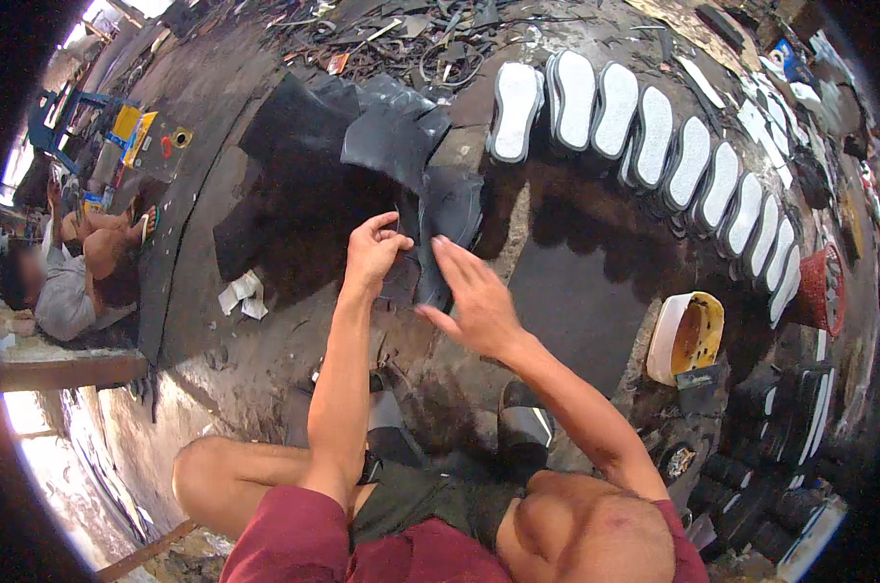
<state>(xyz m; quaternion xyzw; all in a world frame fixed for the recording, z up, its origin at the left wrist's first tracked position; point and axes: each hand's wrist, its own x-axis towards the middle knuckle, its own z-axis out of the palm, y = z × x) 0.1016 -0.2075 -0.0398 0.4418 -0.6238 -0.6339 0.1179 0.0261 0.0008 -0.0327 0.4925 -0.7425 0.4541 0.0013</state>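
My left hand [374, 255] is closed in a pinch beside a dark, thin piece of sheet. What sits between its fingertips is too dark and small to make out. Close by on the right, my right hand [474, 296] has its fingers stretched out and its thumb apart, at the edge of a bent black rubber-like sheet [452, 209]. Whether the palm presses on that sheet or only hovers by it cannot be told. Beyond both hands, more curved black sheets [387, 136] lie overlapping in a loose heap.
Stacks of sole-shaped pieces with white tops [615, 109] curve along the right. Nearer stand a white tub [688, 335] with brown stuff inside and a red basket [821, 287]. Scraps [450, 44] litter the far ground. Crumpled paper [244, 294] lies left; another person [66, 291] sits beyond.
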